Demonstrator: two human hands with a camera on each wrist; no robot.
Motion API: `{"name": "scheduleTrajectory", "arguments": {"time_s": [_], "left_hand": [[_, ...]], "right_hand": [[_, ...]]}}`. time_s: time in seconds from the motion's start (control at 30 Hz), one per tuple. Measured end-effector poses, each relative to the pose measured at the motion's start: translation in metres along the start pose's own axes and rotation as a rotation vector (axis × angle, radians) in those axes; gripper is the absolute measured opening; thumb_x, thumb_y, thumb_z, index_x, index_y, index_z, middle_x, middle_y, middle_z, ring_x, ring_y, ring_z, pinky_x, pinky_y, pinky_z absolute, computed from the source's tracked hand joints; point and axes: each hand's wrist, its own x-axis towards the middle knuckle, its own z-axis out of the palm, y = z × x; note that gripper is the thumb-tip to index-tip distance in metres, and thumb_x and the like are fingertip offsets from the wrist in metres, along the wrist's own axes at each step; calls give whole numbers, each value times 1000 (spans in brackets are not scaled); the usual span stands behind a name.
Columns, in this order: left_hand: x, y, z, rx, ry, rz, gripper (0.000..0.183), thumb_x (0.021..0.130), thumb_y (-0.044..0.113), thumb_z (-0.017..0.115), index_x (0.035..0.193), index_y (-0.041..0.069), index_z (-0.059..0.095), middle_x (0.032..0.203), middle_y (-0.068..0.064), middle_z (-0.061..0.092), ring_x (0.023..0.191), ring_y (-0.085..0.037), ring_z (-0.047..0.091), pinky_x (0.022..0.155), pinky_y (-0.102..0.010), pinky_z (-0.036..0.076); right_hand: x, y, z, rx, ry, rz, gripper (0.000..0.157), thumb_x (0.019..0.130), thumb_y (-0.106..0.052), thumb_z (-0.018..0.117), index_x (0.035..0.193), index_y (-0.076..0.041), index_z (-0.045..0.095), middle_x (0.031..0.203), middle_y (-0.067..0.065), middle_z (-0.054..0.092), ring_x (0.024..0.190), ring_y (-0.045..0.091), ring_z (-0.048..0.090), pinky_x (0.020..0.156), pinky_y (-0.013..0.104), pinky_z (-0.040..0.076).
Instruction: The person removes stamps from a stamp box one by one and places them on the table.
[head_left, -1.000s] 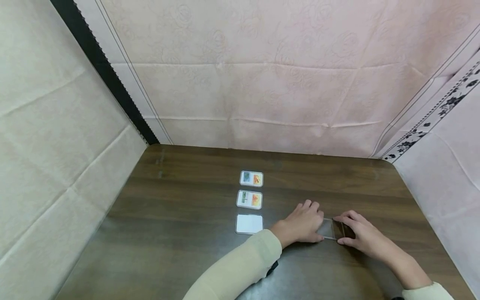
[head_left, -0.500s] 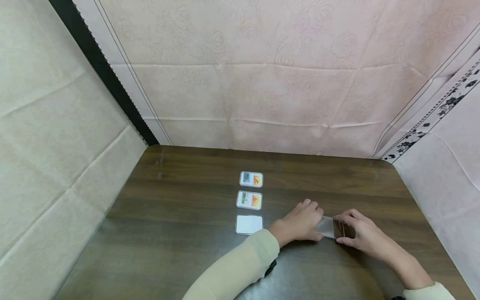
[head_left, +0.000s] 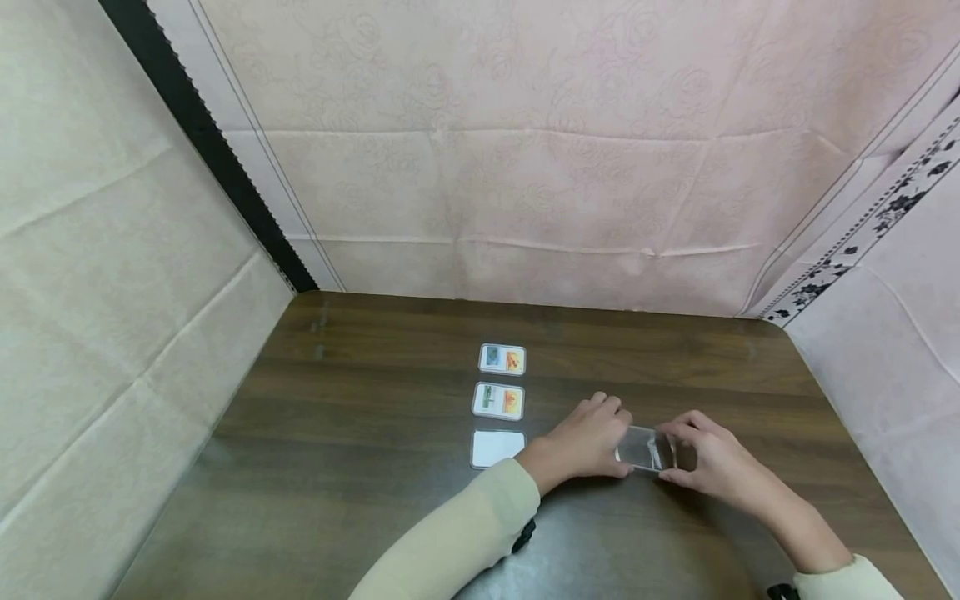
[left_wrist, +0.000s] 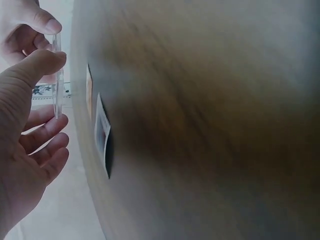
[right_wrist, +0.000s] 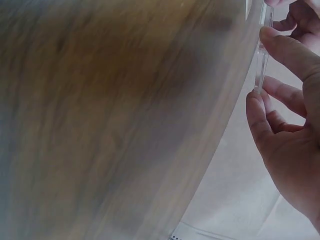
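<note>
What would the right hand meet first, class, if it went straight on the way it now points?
Beyond the clear plastic piece it pinches, the right hand would probably meet the left hand first, though exact depth is hard to judge.

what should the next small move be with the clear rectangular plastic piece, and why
I'd probably lower the clear rectangular plastic piece level onto the brown wooden table before any regrasp. Both wrist views show it raised off the surface, with the left grip and right grip holding opposite ends, so resting it would likely steady it.
</note>
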Motion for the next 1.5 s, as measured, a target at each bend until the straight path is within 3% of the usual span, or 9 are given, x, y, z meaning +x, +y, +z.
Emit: {"name": "scheduleTrajectory", "arguments": {"time_s": [0.57, 0.8, 1.13, 1.5], "left_hand": [[-33, -22, -20, 61, 73, 19, 60, 86, 58, 76, 124, 13, 68, 118, 2, 62, 102, -13, 51, 92, -27, 49], [-46, -35, -23, 18, 113, 24, 62, 83, 55, 80, 124, 9, 68, 114, 0, 62, 99, -14, 52, 90, -26, 49], [-66, -48, -30, -53, 79, -17, 64, 83, 51, 83, 128, 9, 66, 117, -1, 61, 103, -16, 51, 94, -28, 48], [-87, -68, -34, -67, 121, -32, 62, 81, 48, 84, 126, 9, 68, 116, -1, 62, 101, -15, 51, 91, -28, 49]], "right_hand": [[23, -31, 4, 34, 11, -11, 56, 63, -18, 99, 112, -8, 74, 106, 4, 64, 85, 16, 63, 71, 31, 56], [34, -44, 5, 49, -11, -1, 54, 66, -19, 98, 114, -8, 74, 107, 4, 65, 88, 14, 61, 71, 31, 54], [46, -63, 10, 70, -46, 4, 53, 71, -24, 96, 116, -8, 73, 110, 4, 64, 91, 15, 62, 74, 32, 54], [63, -81, 19, 112, -119, 46, 54, 74, -25, 94, 121, -9, 72, 114, 4, 61, 96, 18, 62, 79, 34, 57]]}}
